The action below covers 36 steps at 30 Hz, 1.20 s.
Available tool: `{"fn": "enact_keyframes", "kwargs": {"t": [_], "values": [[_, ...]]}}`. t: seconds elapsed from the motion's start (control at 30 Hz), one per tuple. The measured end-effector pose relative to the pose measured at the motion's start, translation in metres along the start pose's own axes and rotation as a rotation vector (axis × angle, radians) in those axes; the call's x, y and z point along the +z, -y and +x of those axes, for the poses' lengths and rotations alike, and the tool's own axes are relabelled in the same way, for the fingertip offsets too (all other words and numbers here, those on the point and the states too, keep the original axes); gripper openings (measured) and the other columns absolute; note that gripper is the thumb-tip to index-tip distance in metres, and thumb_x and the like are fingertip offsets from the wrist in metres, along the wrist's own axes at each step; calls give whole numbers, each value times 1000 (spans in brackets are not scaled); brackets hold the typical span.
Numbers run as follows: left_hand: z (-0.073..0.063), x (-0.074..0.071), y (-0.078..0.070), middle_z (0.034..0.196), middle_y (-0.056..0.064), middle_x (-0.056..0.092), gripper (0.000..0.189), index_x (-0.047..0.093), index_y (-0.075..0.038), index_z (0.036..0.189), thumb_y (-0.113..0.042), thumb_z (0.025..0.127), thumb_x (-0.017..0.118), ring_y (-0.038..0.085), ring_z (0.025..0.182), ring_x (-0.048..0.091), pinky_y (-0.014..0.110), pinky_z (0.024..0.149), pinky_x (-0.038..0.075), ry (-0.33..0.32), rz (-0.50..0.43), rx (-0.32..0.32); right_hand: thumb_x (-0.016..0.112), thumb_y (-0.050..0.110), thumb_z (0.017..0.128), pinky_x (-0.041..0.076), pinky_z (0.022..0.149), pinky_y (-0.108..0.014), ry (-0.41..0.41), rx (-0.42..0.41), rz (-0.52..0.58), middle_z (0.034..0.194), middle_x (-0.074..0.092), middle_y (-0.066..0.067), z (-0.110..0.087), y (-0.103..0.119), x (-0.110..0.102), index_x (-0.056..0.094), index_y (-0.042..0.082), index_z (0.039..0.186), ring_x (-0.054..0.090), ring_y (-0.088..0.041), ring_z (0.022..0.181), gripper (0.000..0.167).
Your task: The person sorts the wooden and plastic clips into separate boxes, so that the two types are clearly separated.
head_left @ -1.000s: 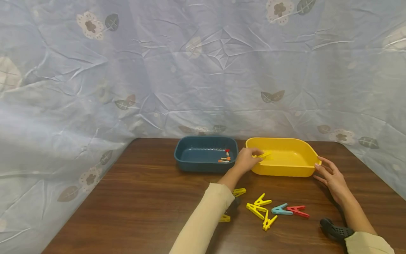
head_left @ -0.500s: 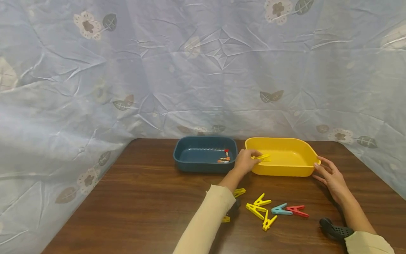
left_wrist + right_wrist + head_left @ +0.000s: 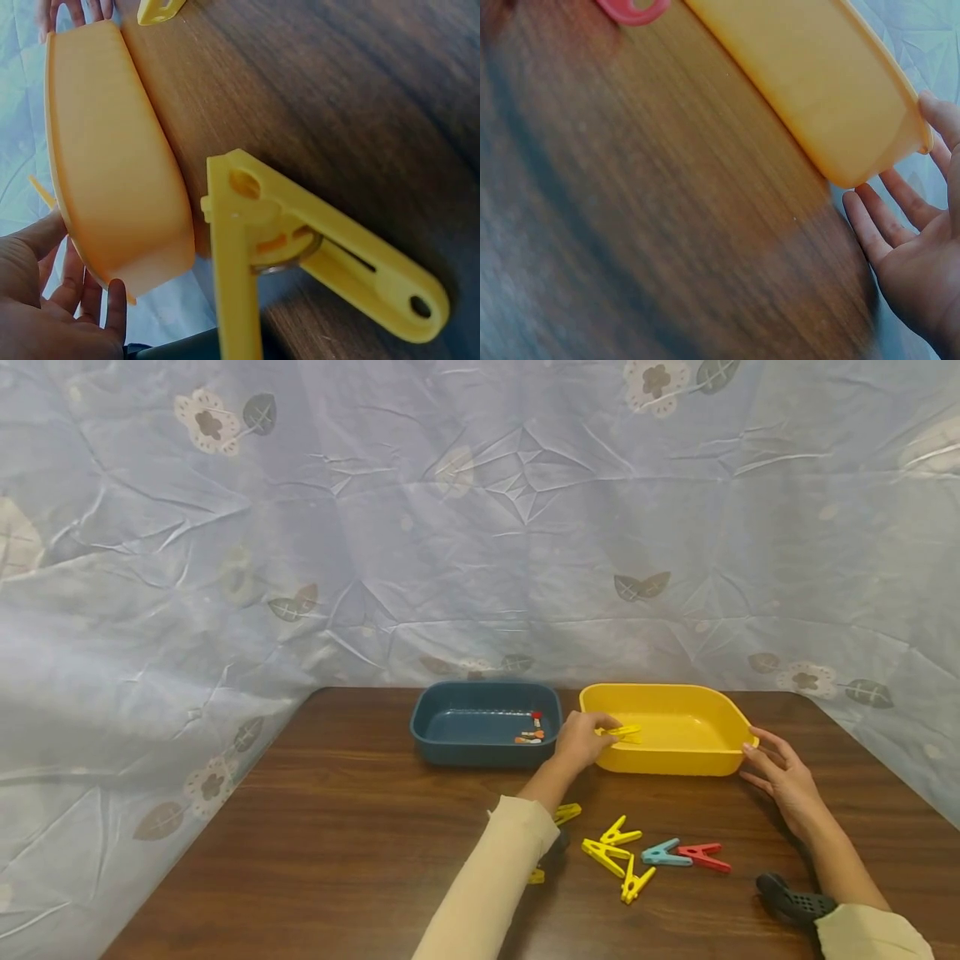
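My left hand (image 3: 581, 742) is at the left end of a yellow basin (image 3: 675, 764), its fingertips pinching a yellow clothespin (image 3: 626, 730) at the rim. In the left wrist view, the thumb lies by the rim and the other fingers curl along the basin's outer end; the hand hides most of that clothespin. At the opposite end, my right hand (image 3: 783, 785) holds the basin, thumb on the rim and fingers against the outside, as the right wrist view also shows. A large yellow clothespin (image 3: 232, 217) looms close to the left wrist camera.
Three yellow clothespins (image 3: 606, 856), a light blue clothespin (image 3: 666, 854) and a red clothespin (image 3: 703, 857) lie on the wooden table (image 3: 322, 852). More yellow clips (image 3: 567, 812) are partly behind the left forearm. A dark blue basin (image 3: 472, 754) contains several small colourful pieces (image 3: 530, 737).
Both hands stay almost still at the yellow basin. The pinched clothespin has shifted slightly lower over the last second. The loose clothespins keep their places.
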<state>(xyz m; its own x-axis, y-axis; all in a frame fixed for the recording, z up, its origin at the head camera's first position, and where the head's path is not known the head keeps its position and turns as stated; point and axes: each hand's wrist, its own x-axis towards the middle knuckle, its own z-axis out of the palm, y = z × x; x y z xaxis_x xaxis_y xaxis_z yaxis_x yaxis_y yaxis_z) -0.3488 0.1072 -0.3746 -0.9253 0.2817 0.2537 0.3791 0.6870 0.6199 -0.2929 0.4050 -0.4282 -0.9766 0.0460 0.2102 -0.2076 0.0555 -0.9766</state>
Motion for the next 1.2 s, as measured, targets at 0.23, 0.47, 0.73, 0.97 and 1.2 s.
{"fn": "enact_keyframes", "kwargs": {"t": [0.23, 0.47, 0.73, 0.97, 1.2], "values": [[0, -1, -1, 103, -11, 64, 23, 70, -23, 107, -22, 84, 68, 10, 104, 50, 20, 79, 42, 10, 2, -9, 51, 20, 96, 48, 73, -17, 2, -3, 20, 119, 32, -1, 1, 0, -1, 31, 22, 141, 51, 4, 92, 50], [-1, -2, -2, 105, -13, 63, 26, 68, -26, 110, -24, 84, 67, 9, 99, 51, 20, 74, 42, 21, 46, -1, 51, 20, 96, 48, 73, -17, -3, -3, 29, 118, 33, 0, 0, -1, -1, 32, 22, 141, 51, 5, 92, 49], [2, -3, -4, 105, -15, 62, 26, 68, -28, 109, -29, 84, 68, 12, 104, 50, 23, 81, 41, 13, 187, 56, 51, 20, 96, 48, 74, -17, -3, 2, 36, 117, 33, 1, 1, 0, -3, 33, 22, 140, 51, 4, 92, 48], [-3, -14, -4, 108, -12, 62, 29, 68, -26, 111, -36, 84, 66, 11, 100, 52, 23, 82, 41, -31, 232, 161, 51, 20, 96, 48, 74, -18, 3, 15, 40, 114, 35, 2, -1, -2, 0, 33, 22, 140, 51, 3, 92, 48], [-14, -36, -1, 104, -5, 63, 27, 69, -17, 108, -29, 85, 67, 16, 95, 53, 19, 73, 41, -46, -1, 322, 52, 19, 95, 48, 74, -18, 2, -13, 65, 112, 37, 4, 0, -1, 0, 36, 21, 138, 51, 1, 93, 46]]}}
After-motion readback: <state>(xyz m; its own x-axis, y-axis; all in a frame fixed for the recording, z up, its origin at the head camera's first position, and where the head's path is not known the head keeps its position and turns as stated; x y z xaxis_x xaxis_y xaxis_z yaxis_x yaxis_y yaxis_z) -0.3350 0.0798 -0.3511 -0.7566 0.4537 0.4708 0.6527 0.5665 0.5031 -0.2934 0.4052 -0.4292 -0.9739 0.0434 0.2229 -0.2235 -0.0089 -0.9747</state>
